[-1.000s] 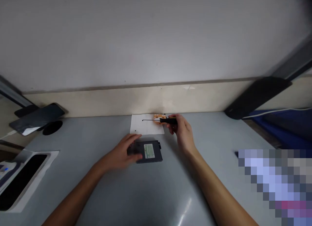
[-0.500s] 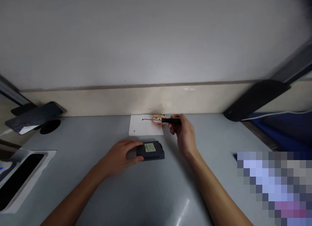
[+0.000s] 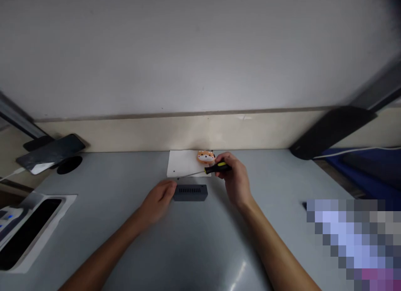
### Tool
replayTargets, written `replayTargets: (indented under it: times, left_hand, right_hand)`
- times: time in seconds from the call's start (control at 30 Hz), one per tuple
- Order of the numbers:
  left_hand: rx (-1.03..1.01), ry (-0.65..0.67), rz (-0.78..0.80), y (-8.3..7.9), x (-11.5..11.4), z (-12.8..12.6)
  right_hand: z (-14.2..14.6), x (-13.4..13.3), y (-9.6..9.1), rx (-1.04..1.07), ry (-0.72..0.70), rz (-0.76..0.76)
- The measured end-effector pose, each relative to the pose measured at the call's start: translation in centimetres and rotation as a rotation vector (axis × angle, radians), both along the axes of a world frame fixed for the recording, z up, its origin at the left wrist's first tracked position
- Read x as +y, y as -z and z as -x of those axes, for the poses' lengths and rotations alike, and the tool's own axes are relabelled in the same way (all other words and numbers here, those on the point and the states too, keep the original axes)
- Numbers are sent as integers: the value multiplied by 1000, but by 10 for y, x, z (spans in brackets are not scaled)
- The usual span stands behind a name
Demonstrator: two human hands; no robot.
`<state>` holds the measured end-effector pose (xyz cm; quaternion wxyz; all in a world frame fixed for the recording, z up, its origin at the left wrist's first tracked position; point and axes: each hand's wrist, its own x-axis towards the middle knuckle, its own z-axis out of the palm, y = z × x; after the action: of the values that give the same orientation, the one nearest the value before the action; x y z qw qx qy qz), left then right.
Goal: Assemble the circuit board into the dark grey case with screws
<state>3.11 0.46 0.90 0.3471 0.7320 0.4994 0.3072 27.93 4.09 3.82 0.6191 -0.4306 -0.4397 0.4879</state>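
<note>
A cut-off white device (image 3: 14, 214), then a phone (image 3: 59, 149). Our left hand (image 3: 157, 202) pinches the box (image 3: 191, 193), covering its left end, just this side of the paper (image 3: 181, 162), which the toy (image 3: 205, 157) partly hides. Our right hand (image 3: 237, 179) grips the screwdriver (image 3: 211, 169); pixel blocks (image 3: 354, 243) mask the lower right.

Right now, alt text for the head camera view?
A right hand holds a screwdriver near a dark slotted box held by the left hand at a gray table. Behind are white paper and an orange animal-faced object.
</note>
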Motion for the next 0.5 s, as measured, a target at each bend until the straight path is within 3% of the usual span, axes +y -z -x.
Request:
replayTargets:
  times: [0.2,0.3,0.5]
  left_hand:
    - [-120,-107,-11,-2,-2,0]
    - [-84,-110,-166,-4,-2,2]
    - [46,15,-513,-3,-2,9]
  right_hand:
    - [3,0,4,-43,-32,22]
    - [4,-1,5,-50,-68,13]
    - [3,-2,4,-66,-77,5]
